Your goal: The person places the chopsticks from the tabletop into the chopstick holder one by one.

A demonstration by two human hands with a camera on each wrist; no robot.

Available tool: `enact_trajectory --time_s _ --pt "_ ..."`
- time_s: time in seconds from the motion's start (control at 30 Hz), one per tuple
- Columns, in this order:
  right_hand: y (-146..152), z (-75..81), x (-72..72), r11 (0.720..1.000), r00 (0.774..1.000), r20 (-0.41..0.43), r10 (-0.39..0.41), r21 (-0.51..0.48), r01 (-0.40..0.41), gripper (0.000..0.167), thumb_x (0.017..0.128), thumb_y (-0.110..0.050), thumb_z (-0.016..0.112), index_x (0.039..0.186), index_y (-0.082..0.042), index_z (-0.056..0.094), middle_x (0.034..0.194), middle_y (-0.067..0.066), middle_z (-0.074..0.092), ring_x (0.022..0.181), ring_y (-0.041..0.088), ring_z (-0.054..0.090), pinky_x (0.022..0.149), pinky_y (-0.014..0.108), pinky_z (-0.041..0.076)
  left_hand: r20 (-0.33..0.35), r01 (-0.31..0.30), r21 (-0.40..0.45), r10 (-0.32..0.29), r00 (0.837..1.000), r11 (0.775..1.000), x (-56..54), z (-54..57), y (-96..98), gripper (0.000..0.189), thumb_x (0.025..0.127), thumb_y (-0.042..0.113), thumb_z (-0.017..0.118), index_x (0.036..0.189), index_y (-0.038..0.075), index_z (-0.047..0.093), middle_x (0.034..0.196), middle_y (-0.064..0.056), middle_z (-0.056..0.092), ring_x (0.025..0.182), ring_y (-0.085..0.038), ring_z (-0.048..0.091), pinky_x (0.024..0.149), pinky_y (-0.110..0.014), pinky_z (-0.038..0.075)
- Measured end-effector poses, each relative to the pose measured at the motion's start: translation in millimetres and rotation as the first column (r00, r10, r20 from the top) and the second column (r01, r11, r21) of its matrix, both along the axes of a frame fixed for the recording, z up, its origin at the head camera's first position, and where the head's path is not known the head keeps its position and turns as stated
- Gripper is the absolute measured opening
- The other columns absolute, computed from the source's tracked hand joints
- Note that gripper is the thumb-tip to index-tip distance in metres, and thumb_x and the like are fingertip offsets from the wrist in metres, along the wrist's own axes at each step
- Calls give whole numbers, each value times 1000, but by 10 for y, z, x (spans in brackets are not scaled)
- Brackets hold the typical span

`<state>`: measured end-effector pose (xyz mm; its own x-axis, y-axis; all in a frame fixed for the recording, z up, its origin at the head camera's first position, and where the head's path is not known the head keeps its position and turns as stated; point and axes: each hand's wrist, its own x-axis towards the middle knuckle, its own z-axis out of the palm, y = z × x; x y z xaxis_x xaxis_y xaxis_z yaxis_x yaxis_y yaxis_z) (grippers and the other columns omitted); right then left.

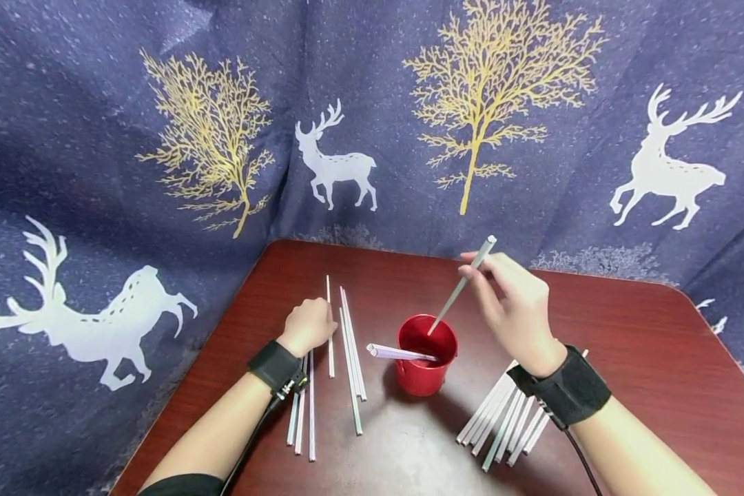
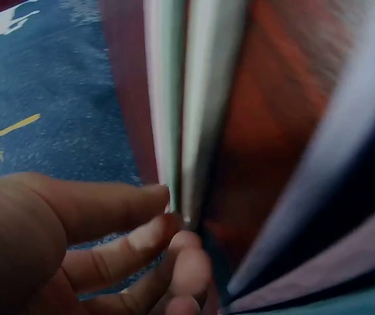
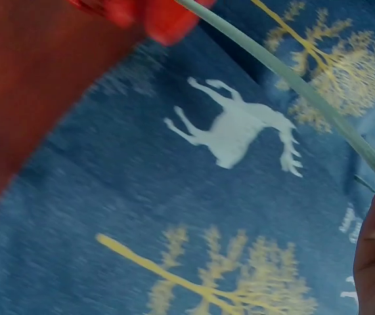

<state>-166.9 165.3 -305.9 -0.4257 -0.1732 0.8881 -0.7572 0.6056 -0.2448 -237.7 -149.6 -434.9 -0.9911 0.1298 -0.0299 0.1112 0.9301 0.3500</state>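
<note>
A slim pale green stick [image 1: 459,293] slants down into the mouth of a red bucket [image 1: 423,379], its upper part pinched between the thumb and fingers of my right hand [image 1: 517,303]. The same stick [image 3: 292,79] crosses the right wrist view. Inside the bucket lean lilac-white sticks [image 1: 393,353], their ends jutting out over the left rim. On the left, my left hand [image 1: 308,325] pinches a thin whitish stick [image 1: 331,358] near its middle. In the left wrist view, the fingertips [image 2: 151,236] of that hand bunch at the pale sticks [image 2: 200,118].
Several pastel sticks [image 1: 350,351] lie between my left hand and the bucket, with more sticks [image 1: 312,420] by my left wrist. A bunch of white and green sticks [image 1: 502,420] lies under my right wrist. A patterned blue cloth [image 1: 384,89] hangs behind the reddish-brown table [image 1: 657,344].
</note>
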Motion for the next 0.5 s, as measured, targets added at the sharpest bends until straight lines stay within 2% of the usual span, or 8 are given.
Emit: enact_trajectory --time_s 0.1,0.23,0.33,0.5 --pt "29 -171 0 1000 1000 25 -1 3 1 7 85 -4 72 92 -5 71 100 6 73 80 12 66 73 17 47 -26 -29 -33 28 999 999 -18 -48 12 29 84 23 71 60 12 57 63 -6 60 65 -31 65 52 -43 52" --pt "28 -332 -14 1000 999 38 3 -2 -3 15 82 -2 74 96 -6 71 103 6 73 80 12 65 68 21 46 -49 -46 -56 44 998 997 -49 -86 8 24 82 22 70 64 10 59 70 -11 64 68 -34 66 54 -45 53" --pt "17 -389 -21 1000 998 51 20 -7 -20 26 81 -1 76 106 -7 71 97 3 72 76 9 61 66 19 43 -56 -38 -49 35 998 998 -72 -81 -1 21 80 18 70 63 9 60 69 -11 65 66 -32 65 55 -44 53" --pt "13 -412 -18 998 997 56 49 -39 -47 37 79 -1 77 115 -7 69 96 2 71 81 13 64 69 16 42 -73 -13 -24 11 997 1000 -95 -76 -3 19 71 15 71 60 9 57 61 -8 59 60 -28 61 56 -44 54"
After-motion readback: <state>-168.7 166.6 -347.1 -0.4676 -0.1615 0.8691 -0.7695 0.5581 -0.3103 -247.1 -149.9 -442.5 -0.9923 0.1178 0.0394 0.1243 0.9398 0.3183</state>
